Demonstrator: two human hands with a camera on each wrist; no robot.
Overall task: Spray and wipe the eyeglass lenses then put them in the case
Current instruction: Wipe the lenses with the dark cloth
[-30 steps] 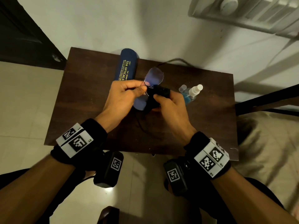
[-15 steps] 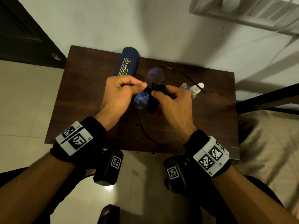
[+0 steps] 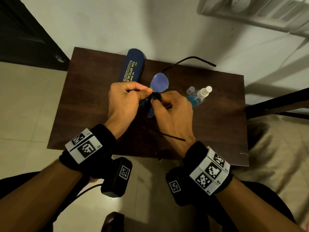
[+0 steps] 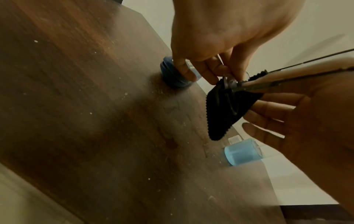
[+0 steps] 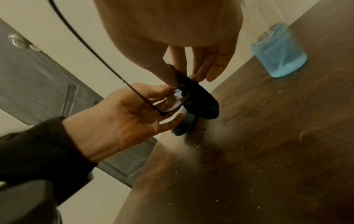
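Observation:
Thin-framed eyeglasses [image 3: 159, 82] with bluish lenses are held above the dark wooden table [image 3: 87, 104]. My left hand [image 3: 148, 91] pinches the frame near the bridge; the right wrist view shows its fingers round one lens [image 5: 176, 100]. My right hand [image 3: 154, 101] pinches a black cloth [image 3: 156, 97] against the nearer lens, and the cloth [image 4: 229, 109] hangs below the frame. One temple [image 3: 189, 61] sticks out toward the wall, the other [image 3: 167, 135] points back at me. The shut blue case [image 3: 132, 67] lies behind my left hand. The spray bottle [image 3: 200, 96] of blue liquid stands to the right.
A small clear cap [image 3: 190, 90] sits beside the bottle. The table stands against a white wall [image 3: 150, 27], with a dark door [image 3: 25, 30] to the left and a dark chair frame [image 3: 275, 104] to the right. Pale tiled floor [image 3: 25, 114] surrounds it.
The glasses have turned in my hands, so the far temple now swings out toward the wall. My right hand has shifted the cloth along the nearer lens. Case and bottle have stayed put.

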